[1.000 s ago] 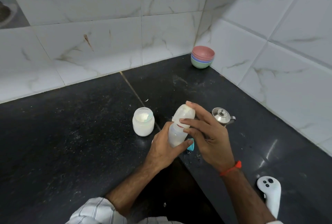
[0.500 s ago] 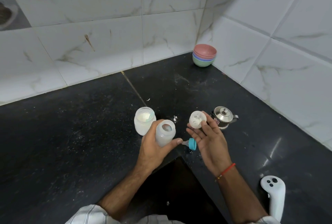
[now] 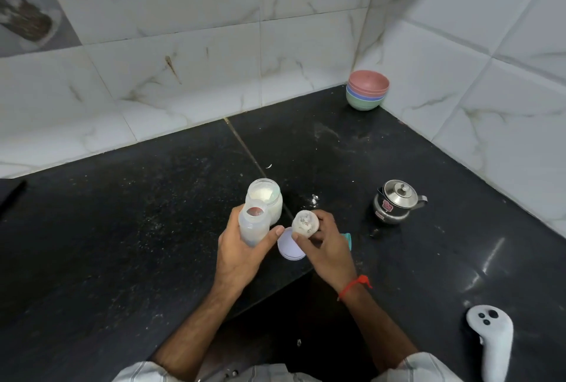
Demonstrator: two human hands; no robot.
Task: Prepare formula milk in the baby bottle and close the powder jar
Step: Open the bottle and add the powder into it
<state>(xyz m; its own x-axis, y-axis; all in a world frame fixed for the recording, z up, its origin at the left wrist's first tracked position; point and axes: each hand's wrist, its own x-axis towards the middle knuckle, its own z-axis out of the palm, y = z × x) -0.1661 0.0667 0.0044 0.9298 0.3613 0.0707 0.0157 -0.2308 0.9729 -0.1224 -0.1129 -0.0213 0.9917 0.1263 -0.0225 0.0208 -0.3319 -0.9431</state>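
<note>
My left hand (image 3: 242,254) grips the translucent baby bottle (image 3: 253,223), upright with its mouth open. My right hand (image 3: 326,243) holds the bottle's clear cap with the teat (image 3: 304,222) just to the right of the bottle, turned so its inside faces me. Right behind the bottle stands the open glass powder jar (image 3: 266,199), partly filled with white powder. The jar's pale lilac lid (image 3: 289,247) lies flat on the black counter between my hands. A teal scoop (image 3: 347,239) peeks out from behind my right hand.
A small steel kettle (image 3: 395,205) stands right of my hands. Stacked coloured bowls (image 3: 367,90) sit in the tiled corner. A white controller (image 3: 491,340) lies at the near right. Powder specks (image 3: 313,199) dot the black counter (image 3: 122,228), whose inner corner edge is beneath my forearms.
My right hand took the cap off the bottle and carried it to the right, then lowered it. My left hand kept the bottle, now open, close to the jar.
</note>
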